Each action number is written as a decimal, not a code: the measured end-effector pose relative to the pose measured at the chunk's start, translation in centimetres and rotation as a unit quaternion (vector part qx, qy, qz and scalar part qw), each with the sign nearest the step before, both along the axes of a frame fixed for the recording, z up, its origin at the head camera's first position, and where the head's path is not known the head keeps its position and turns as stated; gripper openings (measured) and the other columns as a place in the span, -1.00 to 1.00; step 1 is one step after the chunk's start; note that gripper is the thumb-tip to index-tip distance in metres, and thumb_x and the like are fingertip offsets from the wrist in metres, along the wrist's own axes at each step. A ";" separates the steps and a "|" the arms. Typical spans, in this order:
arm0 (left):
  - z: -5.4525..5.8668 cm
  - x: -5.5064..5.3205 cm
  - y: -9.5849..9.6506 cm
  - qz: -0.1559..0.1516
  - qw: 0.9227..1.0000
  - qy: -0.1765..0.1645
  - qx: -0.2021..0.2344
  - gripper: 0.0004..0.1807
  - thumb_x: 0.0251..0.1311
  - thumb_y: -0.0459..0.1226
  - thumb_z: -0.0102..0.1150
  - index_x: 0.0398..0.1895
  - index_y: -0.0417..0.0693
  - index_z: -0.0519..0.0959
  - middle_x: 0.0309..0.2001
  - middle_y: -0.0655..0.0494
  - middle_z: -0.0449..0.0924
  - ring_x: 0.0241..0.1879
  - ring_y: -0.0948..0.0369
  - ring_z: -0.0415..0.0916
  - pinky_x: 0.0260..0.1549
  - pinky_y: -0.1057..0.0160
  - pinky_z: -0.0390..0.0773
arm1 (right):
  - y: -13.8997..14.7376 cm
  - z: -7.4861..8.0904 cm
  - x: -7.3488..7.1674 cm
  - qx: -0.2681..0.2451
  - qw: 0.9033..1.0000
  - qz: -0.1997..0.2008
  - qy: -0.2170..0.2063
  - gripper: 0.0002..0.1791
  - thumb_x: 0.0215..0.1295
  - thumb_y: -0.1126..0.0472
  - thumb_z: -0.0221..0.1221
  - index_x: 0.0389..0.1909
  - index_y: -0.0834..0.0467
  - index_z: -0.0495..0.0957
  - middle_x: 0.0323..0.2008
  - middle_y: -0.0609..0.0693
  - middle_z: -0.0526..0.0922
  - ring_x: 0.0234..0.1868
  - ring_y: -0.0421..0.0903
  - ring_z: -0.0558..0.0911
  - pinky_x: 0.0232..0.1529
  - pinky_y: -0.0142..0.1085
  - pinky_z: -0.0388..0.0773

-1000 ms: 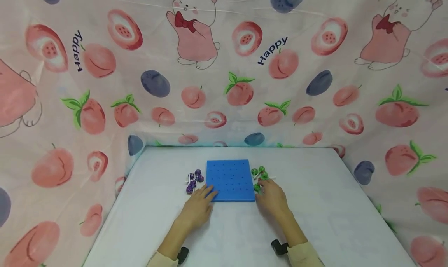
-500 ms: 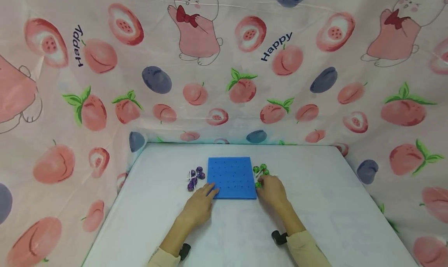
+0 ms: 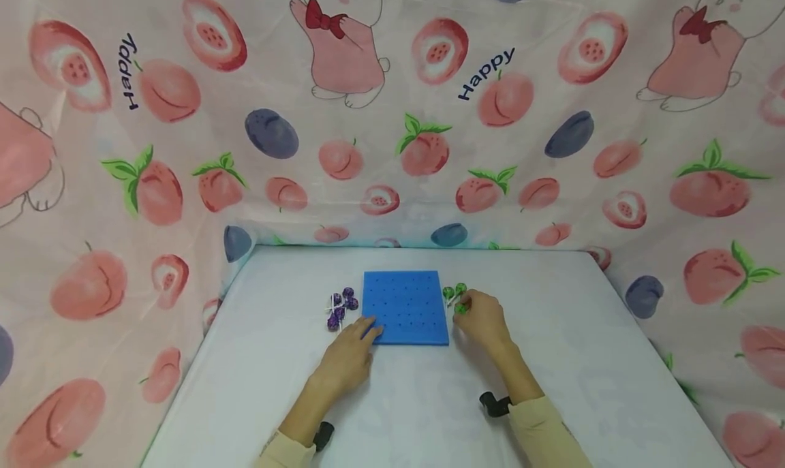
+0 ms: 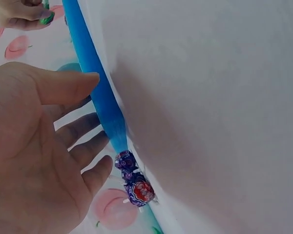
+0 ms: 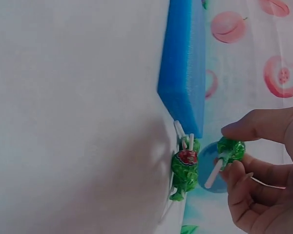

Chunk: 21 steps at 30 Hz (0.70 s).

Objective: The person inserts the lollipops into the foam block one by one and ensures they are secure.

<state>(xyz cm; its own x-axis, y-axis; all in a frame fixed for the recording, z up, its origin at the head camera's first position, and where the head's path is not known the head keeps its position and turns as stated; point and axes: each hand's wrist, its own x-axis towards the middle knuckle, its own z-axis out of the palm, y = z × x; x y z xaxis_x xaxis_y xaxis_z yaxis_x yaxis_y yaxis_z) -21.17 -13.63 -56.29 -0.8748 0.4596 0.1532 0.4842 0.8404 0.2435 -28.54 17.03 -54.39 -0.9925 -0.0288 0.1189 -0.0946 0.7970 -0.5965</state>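
In the head view, a blue board (image 3: 407, 304) with rows of small holes lies on the white table. My left hand (image 3: 345, 356) rests its fingers at the board's near left corner; the left wrist view shows that hand (image 4: 44, 131) with fingers extended and apart. Thumb and fingers of my right hand (image 3: 484, 318) pinch a green-wrapped lollipop (image 5: 231, 150) near its head, its white stick angled down. Other green lollipops (image 5: 184, 168) lie beside the board's right edge, below the held one in the right wrist view.
Several purple-wrapped lollipops (image 3: 334, 316) lie in a loose cluster left of the board, close to the left fingers. A fruit-and-rabbit printed cloth (image 3: 368, 134) hangs behind and beside the white table (image 3: 245, 386).
My right hand has picked up a green lollipop from the cluster, lifting it slightly away from the board. The left hand keeps its place on the corner. The head view has shifted slightly.
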 end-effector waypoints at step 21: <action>-0.1 -0.3 -0.1 0.003 1.000 -0.014 -0.017 -0.39 0.36 -0.32 0.30 0.47 -0.16 0.44 0.53 -0.21 0.28 0.52 -0.15 0.23 0.50 -0.12 0.27 | -1.6 1.0 -0.9 -0.072 0.987 0.008 0.141 -0.72 0.19 0.30 0.42 -0.07 0.20 0.68 -0.26 0.06 0.72 -0.34 -0.08 0.64 -0.35 -0.21 0.62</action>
